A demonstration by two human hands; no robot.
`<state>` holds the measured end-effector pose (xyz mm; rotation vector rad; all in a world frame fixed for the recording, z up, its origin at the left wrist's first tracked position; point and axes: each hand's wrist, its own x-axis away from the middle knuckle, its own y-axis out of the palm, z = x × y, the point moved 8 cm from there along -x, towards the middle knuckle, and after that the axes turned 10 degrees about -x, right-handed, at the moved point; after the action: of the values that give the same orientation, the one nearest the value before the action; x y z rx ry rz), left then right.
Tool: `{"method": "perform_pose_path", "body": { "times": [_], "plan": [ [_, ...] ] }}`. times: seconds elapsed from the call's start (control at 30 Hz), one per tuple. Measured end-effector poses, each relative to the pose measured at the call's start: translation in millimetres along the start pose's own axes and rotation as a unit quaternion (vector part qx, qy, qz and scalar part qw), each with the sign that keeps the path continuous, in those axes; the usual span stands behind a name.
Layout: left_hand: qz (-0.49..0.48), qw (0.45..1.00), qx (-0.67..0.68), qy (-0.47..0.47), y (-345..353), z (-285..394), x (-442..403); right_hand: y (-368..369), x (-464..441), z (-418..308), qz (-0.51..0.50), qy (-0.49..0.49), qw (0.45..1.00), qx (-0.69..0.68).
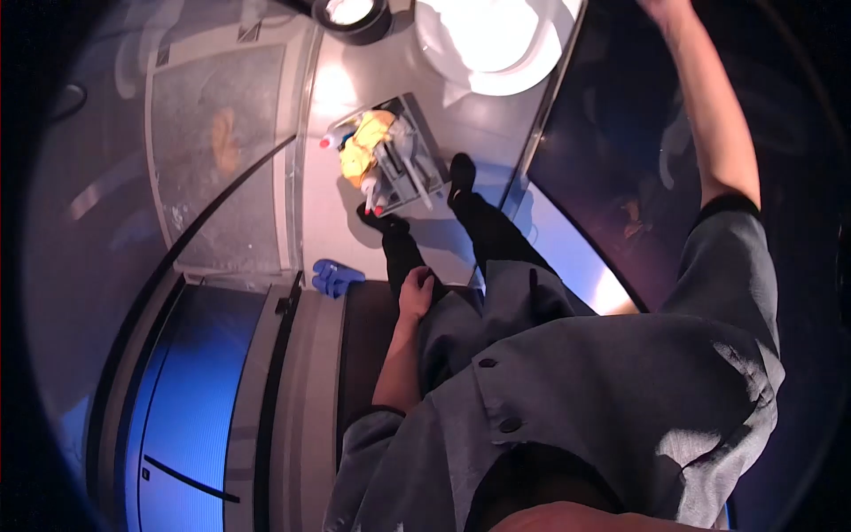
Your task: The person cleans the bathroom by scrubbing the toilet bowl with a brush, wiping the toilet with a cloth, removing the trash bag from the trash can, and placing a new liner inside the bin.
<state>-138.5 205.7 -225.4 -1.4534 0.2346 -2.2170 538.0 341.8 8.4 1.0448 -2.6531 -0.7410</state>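
Note:
My left hand [418,291] hangs low beside my left thigh, its fingers curled in and nothing visible in them. My right arm reaches far up and to the right along a dark, glossy panel [612,168]. Only part of my right hand [656,7] shows at the top edge; its fingers are cut off, so what it touches is hidden. On the floor in front of my feet stands a grey tray [424,133]. Inside lie crumpled yellow cloths [362,146], bottles with red caps [370,197] and grey items I cannot make out.
A white round fixture, perhaps a toilet [523,80], stands beyond the tray. Left of it is a round black bin [359,34]. A pair of blue slippers [335,277] lies left of my leg. Marked glass [222,151] runs along the left, behind a dark curved rail [232,191].

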Motion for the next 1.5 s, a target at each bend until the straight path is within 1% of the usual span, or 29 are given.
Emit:
{"method": "perform_pose_path", "body": {
  "times": [0.03,0.1,0.13,0.17,0.2,0.23,0.27,0.3,0.33,0.4,0.47,0.5,0.6,0.63,0.73,0.8,0.87,0.97,1.0,1.07,1.1,1.17,1.2,1.27,1.3,1.33,1.4,1.47,1.5],
  "plan": [
    [0.001,1.000,0.001,-0.008,-6,-6,-2,1,34,43,-0.039,0.093,0.988,0.114],
    [-0.010,0.981,-0.191,0.012,-19,-15,-6,-8,121,132,-0.112,0.268,0.895,0.338],
    [-0.015,0.982,-0.190,0.012,-28,-13,-5,-19,171,182,-0.086,0.343,0.890,0.288],
    [-0.037,0.969,-0.242,-0.035,-37,-13,-1,-22,219,224,-0.116,0.402,0.890,0.183],
    [-0.060,0.951,-0.294,-0.080,-40,-23,2,-27,265,268,-0.133,0.464,0.829,0.282],
    [-0.091,0.938,-0.319,-0.097,-38,-43,0,-44,315,315,-0.092,0.558,0.812,0.145],
    [-0.094,0.938,-0.319,-0.094,-40,-48,0,-55,359,364,-0.104,0.597,0.781,0.149],
    [-0.091,0.932,-0.340,-0.088,-47,-47,1,-65,399,414,-0.121,0.607,0.781,0.087],
    [-0.089,0.925,-0.360,-0.086,-53,-48,0,-50,419,436,-0.136,0.639,0.715,0.250],
    [-0.086,0.918,-0.381,-0.067,-55,-58,-3,-66,468,529,-0.226,0.537,0.712,0.393],
    [-0.084,0.911,-0.402,-0.050,-56,-61,-3,-61,489,573,-0.134,0.518,0.700,0.473],
    [-0.081,0.907,-0.409,-0.056,-57,-59,-2,-55,491,589,-0.108,0.478,0.693,0.528],
    [-0.065,0.902,-0.423,-0.054,-55,-72,1,-33,490,616,-0.057,0.454,0.689,0.562],
    [-0.057,0.905,-0.420,-0.043,-55,-74,2,-27,487,624,-0.098,0.459,0.633,0.615],
    [-0.058,0.904,-0.423,-0.037,-54,-72,0,-37,493,664,-0.100,0.438,0.630,0.634],
    [-0.062,0.904,-0.422,-0.042,-52,-73,3,-23,492,645,-0.114,0.430,0.628,0.639],
    [-0.064,0.905,-0.419,-0.043,-53,-71,6,-18,492,607,0.058,0.371,0.756,0.536],
    [-0.058,0.908,-0.414,-0.038,-53,-66,1,-1,492,545,0.059,0.328,0.789,0.517],
    [-0.060,0.906,-0.417,-0.044,-54,-67,0,-1,493,528,0.061,0.318,0.788,0.524],
    [-0.057,0.908,-0.414,-0.042,-58,-63,-6,-9,506,513,0.081,0.418,0.773,0.470],
    [-0.059,0.906,-0.416,-0.051,-61,-64,-8,-11,504,502,0.084,0.408,0.774,0.476],
    [-0.066,0.907,-0.413,-0.048,-67,-66,-12,-19,502,484,0.067,0.441,0.724,0.526],
    [-0.078,0.905,-0.414,-0.051,-70,-61,-16,-28,501,476,0.079,0.428,0.727,0.532],
    [-0.085,0.903,-0.419,-0.049,-77,-50,-21,-45,510,479,0.106,0.548,0.730,0.395],
    [-0.090,0.905,-0.414,-0.049,-78,-53,-23,-43,495,459,0.063,0.564,0.722,0.396],
    [-0.099,0.904,-0.412,-0.051,-79,-58,-24,-48,478,441,0.071,0.555,0.729,0.394],
    [-0.084,0.906,-0.415,-0.032,-85,-60,-28,-57,486,429,0.070,0.699,0.660,0.266],
    [-0.048,0.933,-0.356,0.006,-88,-60,-39,-73,469,408,0.035,0.707,0.668,0.230],
    [-0.041,0.942,-0.332,0.001,-92,-54,-40,-75,470,401,-0.015,0.738,0.653,0.170]
  ]
}}
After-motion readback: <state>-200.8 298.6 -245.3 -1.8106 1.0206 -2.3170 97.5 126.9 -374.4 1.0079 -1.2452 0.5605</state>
